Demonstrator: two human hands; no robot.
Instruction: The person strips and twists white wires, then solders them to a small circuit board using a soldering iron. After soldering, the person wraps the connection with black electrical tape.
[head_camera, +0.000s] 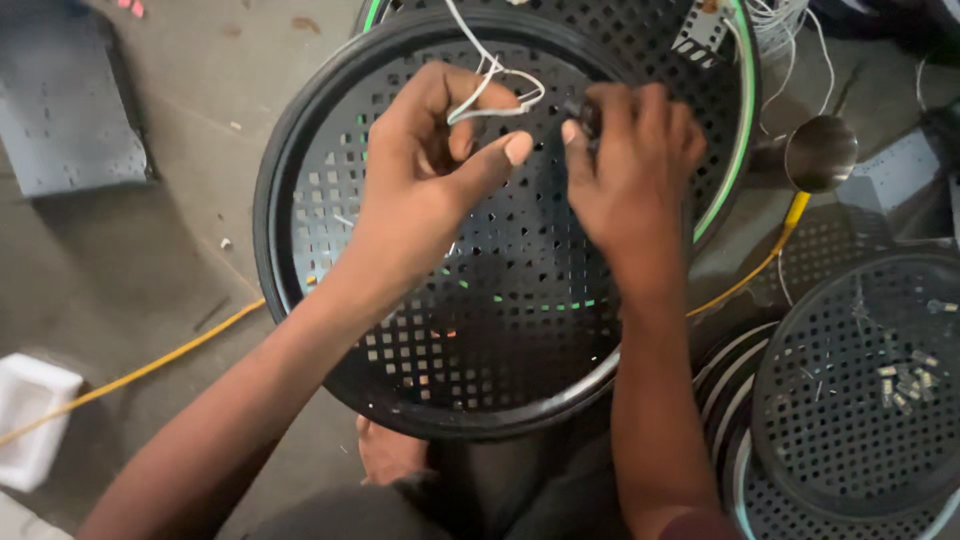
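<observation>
A round black perforated grille (330, 200) lies on the floor in front of me, over another grille with a green rim. My left hand (435, 170) is above it, fingers pinched on a thin white wire (500, 95) that loops up and runs off the top edge. Beside it, my right hand (630, 170) is closed on a small dark part (588, 118) at the wire's end. Both hands hover over the grille's upper middle.
A yellow cable (150, 365) crosses the grey floor. A stack of perforated grilles (850, 400) with small metal pieces sits at right. A metal ladle-like cup (820, 152) lies upper right. A white block (30, 415) sits at left, a grey slab (60, 110) upper left.
</observation>
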